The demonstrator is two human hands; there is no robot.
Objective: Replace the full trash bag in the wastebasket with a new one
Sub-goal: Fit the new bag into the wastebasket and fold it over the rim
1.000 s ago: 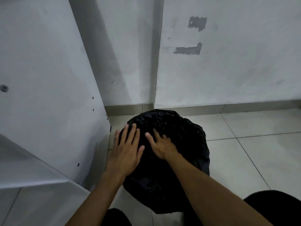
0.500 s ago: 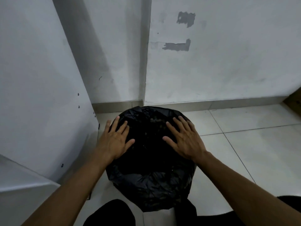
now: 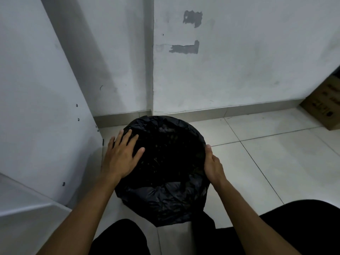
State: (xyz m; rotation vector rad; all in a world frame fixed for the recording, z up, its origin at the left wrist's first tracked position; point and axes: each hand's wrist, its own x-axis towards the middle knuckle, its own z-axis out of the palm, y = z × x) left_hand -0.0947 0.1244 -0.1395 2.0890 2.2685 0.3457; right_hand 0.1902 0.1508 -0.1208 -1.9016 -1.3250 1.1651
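Note:
A black trash bag point(image 3: 165, 196) lines a round wastebasket on the tiled floor in a wall corner; the bag's plastic folds over the rim and hides the basket itself. Its dark inside shows small bits of debris. My left hand point(image 3: 122, 155) lies flat with spread fingers on the left side of the rim. My right hand point(image 3: 213, 164) wraps the right side of the rim, thumb on top and fingers hidden down the outside.
A white cabinet side panel point(image 3: 46, 116) stands close on the left. White walls meet in a corner just behind the basket. A cardboard box point(image 3: 325, 105) sits at the far right. My dark-clothed knees point(image 3: 294, 230) are at the bottom edge.
Both hands have moved apart from the middle of the bag's top to its sides. The right hand has slid over the right rim edge and curled down around it.

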